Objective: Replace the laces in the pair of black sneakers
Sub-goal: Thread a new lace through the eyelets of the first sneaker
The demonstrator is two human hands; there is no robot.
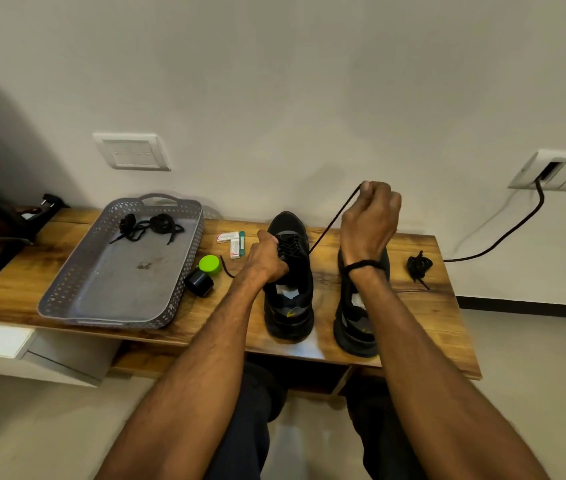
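Left hand grips 1 sneaker, apparently its tongue; right hand pinches its lace taut, heel near bench edge.

The bench top is varnished wood, dark-grained with a soft sheen. The grey tray on the left looks like matt plastic, its walls pierced in a lattice. The left sneaker and right sneaker have matt black, cloth-like uppers and rubbery soles. The lace is woven black cord. The green cap is smooth, slightly glossy plastic. The small boxes look like printed card. The wall is matt paint.
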